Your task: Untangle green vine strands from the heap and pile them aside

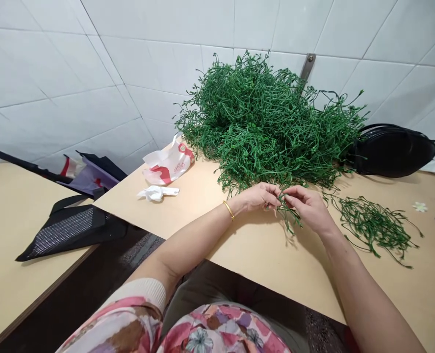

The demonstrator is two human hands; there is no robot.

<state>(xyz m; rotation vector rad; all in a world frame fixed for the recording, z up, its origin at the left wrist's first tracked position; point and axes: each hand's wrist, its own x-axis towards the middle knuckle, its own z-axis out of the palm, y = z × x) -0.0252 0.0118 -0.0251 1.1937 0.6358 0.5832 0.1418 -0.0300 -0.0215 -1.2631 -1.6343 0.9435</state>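
Thin green plastic stems with small knobbed ends dangle between my two hands, just above the table. My left hand pinches them from the left, a gold bangle on its wrist. From the right, my right hand closes thumb and fingers on the same stems, its fingertips almost meeting the left ones. Right behind the hands rises a large tangled heap of the same green stems. A smaller, flatter pile of stems lies to the right of my right hand.
A black round bag stands right of the heap against the tiled wall. At left lie a red-and-white wrapper and crumpled tissue. A white flower piece lies far right. A black mesh bag bridges the gap towards another table.
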